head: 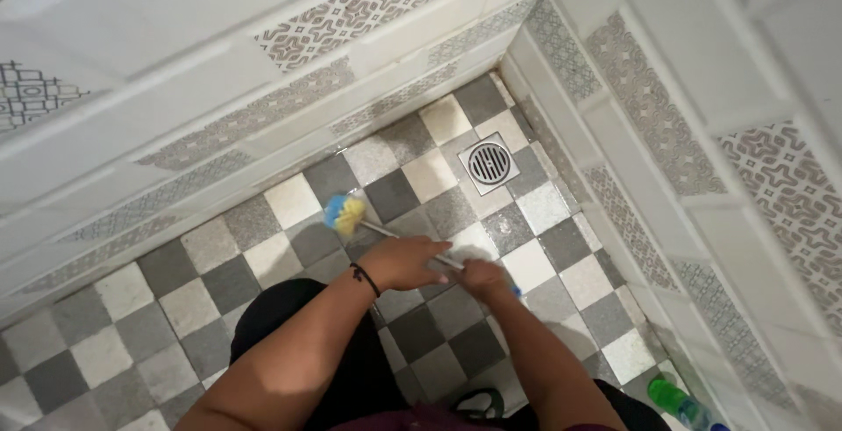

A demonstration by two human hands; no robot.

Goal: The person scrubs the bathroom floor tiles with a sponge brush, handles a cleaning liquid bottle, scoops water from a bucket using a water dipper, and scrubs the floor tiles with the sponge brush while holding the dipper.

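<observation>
A person bends over a checkered floor [219,286] in the corner of a tiled washroom, both bare hands on one long-handled brush [344,213]. The left hand [405,262], near the centre of the frame, is clenched around the brush's thin pale handle, a single dark band [366,279] circling its wrist. The right hand [484,277], just to the right of it and lower on the handle, is also closed on the shaft, a bit of blue showing at the handle's end beside it. The brush head, blue and yellow bristles, rests on the floor to the upper left of the hands, touching a grey tile near the foot of the wall. One square metal drain [488,163] with a round slotted grate sits in the floor at upper centre, close to the corner where two walls [263,63] meet and well apart from the brush head. Both walls are white tile with bands of grey and brown pattern. The floor looks wet, its grey, dark and cream squares glistening around the drain. One green bottle [674,398] lies at the lower right of the frame against the right-hand wall. One sandal [478,403] shows at the bottom edge, between the person's arms.
</observation>
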